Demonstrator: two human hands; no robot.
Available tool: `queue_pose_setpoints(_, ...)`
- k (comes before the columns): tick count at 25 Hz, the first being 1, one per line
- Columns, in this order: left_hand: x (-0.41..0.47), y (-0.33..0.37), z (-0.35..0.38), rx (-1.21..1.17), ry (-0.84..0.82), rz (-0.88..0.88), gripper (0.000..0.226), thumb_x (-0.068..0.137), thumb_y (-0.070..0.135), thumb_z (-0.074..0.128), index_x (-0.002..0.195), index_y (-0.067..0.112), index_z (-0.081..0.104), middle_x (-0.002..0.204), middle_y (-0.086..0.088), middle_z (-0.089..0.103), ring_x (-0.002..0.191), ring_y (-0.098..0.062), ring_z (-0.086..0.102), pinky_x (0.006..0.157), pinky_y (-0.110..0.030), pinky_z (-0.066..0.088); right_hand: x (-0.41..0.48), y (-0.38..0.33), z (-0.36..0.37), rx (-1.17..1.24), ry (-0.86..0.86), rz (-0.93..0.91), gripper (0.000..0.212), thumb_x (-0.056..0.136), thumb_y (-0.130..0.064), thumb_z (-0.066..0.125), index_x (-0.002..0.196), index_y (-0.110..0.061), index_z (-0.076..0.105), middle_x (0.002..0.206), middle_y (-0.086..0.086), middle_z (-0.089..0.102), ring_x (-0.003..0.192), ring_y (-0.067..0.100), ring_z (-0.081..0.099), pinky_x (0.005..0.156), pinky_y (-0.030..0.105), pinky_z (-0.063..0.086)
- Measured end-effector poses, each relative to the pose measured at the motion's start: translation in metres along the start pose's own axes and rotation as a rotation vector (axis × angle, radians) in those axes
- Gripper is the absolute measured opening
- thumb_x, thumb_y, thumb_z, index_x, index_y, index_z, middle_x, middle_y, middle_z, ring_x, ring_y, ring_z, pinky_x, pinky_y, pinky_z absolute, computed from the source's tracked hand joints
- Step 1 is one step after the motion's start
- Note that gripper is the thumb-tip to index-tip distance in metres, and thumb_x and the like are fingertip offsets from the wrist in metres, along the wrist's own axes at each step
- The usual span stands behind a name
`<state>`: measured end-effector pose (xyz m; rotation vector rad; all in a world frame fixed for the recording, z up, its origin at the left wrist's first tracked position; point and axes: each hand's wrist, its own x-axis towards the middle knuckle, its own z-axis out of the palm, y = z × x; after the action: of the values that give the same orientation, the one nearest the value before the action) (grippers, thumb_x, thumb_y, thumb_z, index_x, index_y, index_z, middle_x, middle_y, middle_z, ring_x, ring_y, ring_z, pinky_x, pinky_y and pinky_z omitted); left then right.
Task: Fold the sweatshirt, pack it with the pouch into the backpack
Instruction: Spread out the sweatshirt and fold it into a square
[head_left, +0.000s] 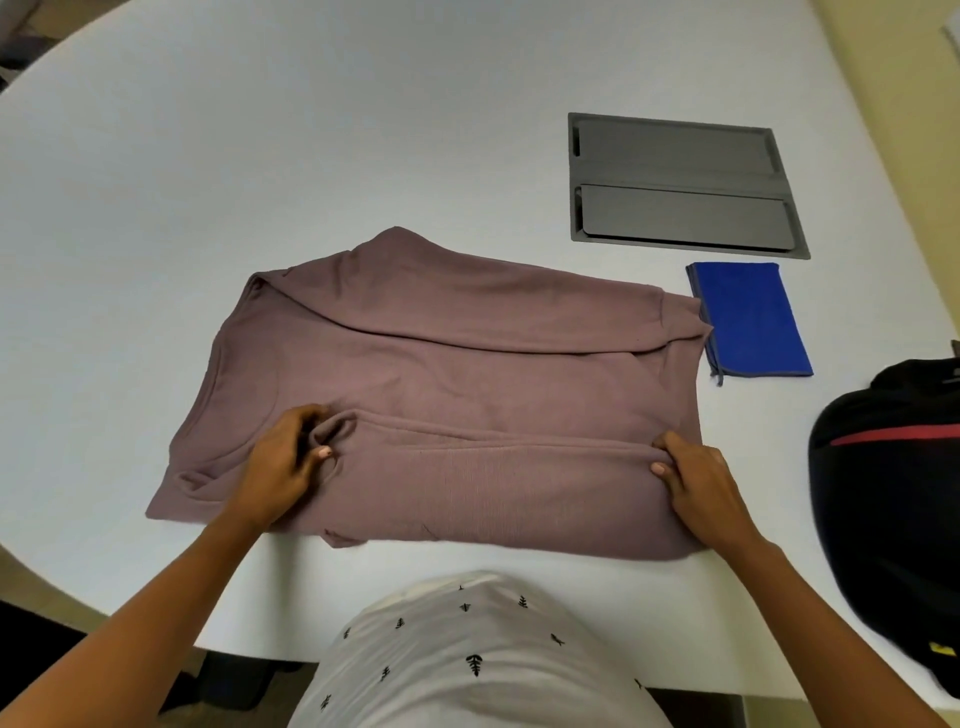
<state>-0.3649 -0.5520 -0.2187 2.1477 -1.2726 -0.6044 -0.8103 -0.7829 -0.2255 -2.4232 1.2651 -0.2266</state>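
A mauve sweatshirt (441, 374) lies flat across the white table (311, 156), one sleeve folded over its far part and the near part folded up into a long band. My left hand (283, 467) pinches the left end of that band's upper edge. At the band's right end my right hand (698, 483) grips the same edge. A flat blue pouch (750, 319) lies just right of the sweatshirt. The black backpack (893, 499) with a red stripe sits at the table's right edge.
A grey metal cable hatch (680, 182) is set into the table beyond the pouch. The table's rounded near edge runs just below the sweatshirt, with my white patterned shirt (467, 660) against it.
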Motion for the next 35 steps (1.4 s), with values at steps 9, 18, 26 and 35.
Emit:
queue_pose_setpoints(9, 0.029, 0.019, 0.012, 0.41, 0.062, -0.198, 0.017, 0.096, 0.011, 0.042, 0.108, 0.005, 0.053, 0.105, -0.02, 0.058, 0.079, -0.038, 0.056, 0.063, -0.041, 0.042, -0.004, -0.01, 0.02, -0.226, 0.144, 0.112, 0.043, 0.095, -0.036, 0.028, 0.108, -0.007, 0.057, 0.088, 0.014, 0.066, 0.074, 0.032, 0.057, 0.072, 0.037, 0.04)
queue_pose_setpoints(18, 0.01, 0.035, 0.054, 0.547, -0.003, 0.166, 0.058, 0.099, 0.045, 0.02, 0.144, 0.013, 0.038, 0.151, -0.007, 0.036, 0.14, -0.024, 0.031, 0.116, -0.038, 0.013, 0.001, -0.066, 0.053, -0.138, 0.046, -0.121, 0.054, 0.1, -0.04, 0.028, 0.148, -0.014, 0.031, 0.156, 0.003, 0.026, 0.146, 0.022, 0.018, 0.118, 0.045, 0.016)
queue_pose_setpoints(26, 0.033, 0.007, 0.046, 0.535, -0.048, 0.074, 0.069, 0.098, 0.054, 0.009, 0.15, 0.011, 0.023, 0.156, -0.006, 0.021, 0.144, -0.023, 0.017, 0.117, -0.029, -0.008, -0.001, -0.031, 0.056, -0.203, 0.026, 0.092, 0.065, 0.099, -0.05, 0.021, 0.15, -0.009, 0.025, 0.157, 0.006, 0.024, 0.146, 0.021, 0.015, 0.119, 0.041, 0.015)
queue_pose_setpoints(35, -0.039, -0.019, -0.018, 0.208, 0.379, -0.192, 0.034, 0.096, 0.026, 0.032, 0.109, 0.006, 0.055, 0.111, -0.015, 0.058, 0.101, -0.034, 0.052, 0.093, -0.044, 0.034, 0.0, -0.103, 0.074, -0.065, 0.134, -0.292, 0.046, 0.1, -0.024, 0.037, 0.141, -0.004, 0.042, 0.151, 0.009, 0.035, 0.141, 0.024, 0.03, 0.118, 0.042, 0.02)
